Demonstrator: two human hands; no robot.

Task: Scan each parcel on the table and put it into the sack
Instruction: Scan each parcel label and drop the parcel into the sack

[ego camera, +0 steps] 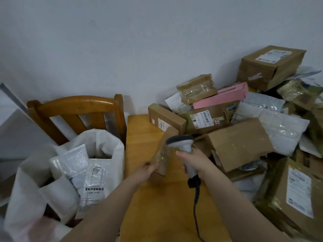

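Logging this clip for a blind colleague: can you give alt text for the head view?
The right hand aims a corded barcode scanner at a small brown parcel gripped by the left hand above a wooden table. A white sack holding parcels stands left; a parcel pile lies right.

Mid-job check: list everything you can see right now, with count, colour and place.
small parcel: one, brown, held over the table
scanner: one, grey and white, black cable, beside the small parcel
sack: one, white, open, left of the table
white bags: several, inside the sack
parcel pile: many, mostly brown and white, right part of the table
pink box: one, in the pile
table: one, light wood
chair: one, brown wood, behind the sack
left hand: grips the small parcel
right hand: grips the scanner
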